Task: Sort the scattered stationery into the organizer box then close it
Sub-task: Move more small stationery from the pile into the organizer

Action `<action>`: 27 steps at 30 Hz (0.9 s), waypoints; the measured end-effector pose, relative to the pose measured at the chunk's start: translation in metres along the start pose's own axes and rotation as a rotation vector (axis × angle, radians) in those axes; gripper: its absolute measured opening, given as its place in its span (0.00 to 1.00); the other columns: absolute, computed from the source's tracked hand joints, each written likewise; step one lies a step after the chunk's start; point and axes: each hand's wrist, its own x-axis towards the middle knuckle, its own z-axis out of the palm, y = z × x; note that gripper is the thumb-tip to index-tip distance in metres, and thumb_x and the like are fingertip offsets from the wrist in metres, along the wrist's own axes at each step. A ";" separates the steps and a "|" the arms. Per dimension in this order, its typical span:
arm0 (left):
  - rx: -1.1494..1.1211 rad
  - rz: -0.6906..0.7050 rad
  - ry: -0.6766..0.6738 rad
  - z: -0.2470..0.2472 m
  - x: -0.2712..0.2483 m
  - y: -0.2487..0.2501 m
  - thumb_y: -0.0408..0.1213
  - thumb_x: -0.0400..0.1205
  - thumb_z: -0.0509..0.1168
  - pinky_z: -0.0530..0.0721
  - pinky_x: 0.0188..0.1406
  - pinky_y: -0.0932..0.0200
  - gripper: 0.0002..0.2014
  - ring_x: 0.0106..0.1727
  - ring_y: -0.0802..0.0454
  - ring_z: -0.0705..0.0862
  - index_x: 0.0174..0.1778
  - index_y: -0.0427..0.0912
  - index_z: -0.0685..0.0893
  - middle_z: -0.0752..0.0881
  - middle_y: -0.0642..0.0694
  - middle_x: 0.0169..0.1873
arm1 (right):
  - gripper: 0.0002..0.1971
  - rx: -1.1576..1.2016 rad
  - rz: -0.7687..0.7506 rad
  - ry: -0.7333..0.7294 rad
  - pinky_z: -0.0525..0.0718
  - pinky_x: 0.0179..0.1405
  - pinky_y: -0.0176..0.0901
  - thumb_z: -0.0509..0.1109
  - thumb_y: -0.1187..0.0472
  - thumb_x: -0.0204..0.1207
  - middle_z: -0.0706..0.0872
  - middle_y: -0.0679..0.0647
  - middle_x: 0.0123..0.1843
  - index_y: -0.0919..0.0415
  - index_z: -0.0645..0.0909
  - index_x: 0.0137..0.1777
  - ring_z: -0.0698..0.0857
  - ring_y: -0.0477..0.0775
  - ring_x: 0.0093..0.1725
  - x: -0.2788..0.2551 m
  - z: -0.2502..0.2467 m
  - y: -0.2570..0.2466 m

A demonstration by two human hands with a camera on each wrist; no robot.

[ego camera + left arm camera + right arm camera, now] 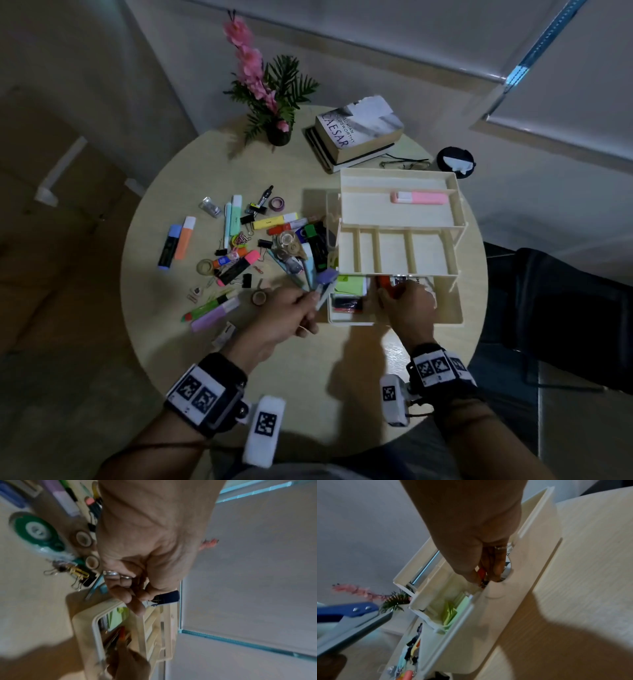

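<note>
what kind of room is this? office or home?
Probably an office or meeting corner, though a home study is possible: small round table, roller blinds, a stack of books and a decorative flower pot.

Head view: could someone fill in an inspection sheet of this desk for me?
Surface: round pale table.
Job's things: organizer box open, trays fanned out; pink highlighter in the top tray; stationery pile loose on the table.
Clutter: flower pot, books, glasses.
Hands: left hand holds scissors; right hand pinches an orange item in the bottom tier.
Cables: nothing seen.
Surroundings: window blinds, dark chair.
</note>
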 end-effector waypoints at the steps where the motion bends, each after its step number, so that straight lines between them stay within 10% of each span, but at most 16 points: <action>1: 0.020 -0.008 -0.002 0.012 0.000 -0.003 0.40 0.93 0.63 0.77 0.27 0.62 0.13 0.30 0.52 0.88 0.53 0.31 0.83 0.80 0.45 0.34 | 0.19 -0.017 0.004 0.012 0.68 0.26 0.40 0.77 0.44 0.77 0.82 0.49 0.28 0.61 0.86 0.37 0.88 0.57 0.33 0.001 0.002 0.002; 9: 0.102 -0.085 -0.007 0.095 0.014 0.008 0.37 0.94 0.60 0.78 0.24 0.65 0.12 0.30 0.54 0.87 0.52 0.36 0.84 0.82 0.46 0.35 | 0.23 -0.058 -0.001 0.059 0.75 0.37 0.48 0.74 0.39 0.78 0.92 0.62 0.44 0.61 0.85 0.47 0.91 0.67 0.46 0.005 -0.007 0.008; 27: 0.224 -0.245 0.252 0.156 0.084 0.022 0.29 0.89 0.61 0.77 0.18 0.63 0.09 0.20 0.53 0.84 0.56 0.27 0.85 0.87 0.41 0.32 | 0.13 0.280 -0.411 -0.141 0.81 0.40 0.45 0.77 0.49 0.81 0.88 0.48 0.47 0.53 0.83 0.60 0.85 0.49 0.44 0.003 -0.024 0.040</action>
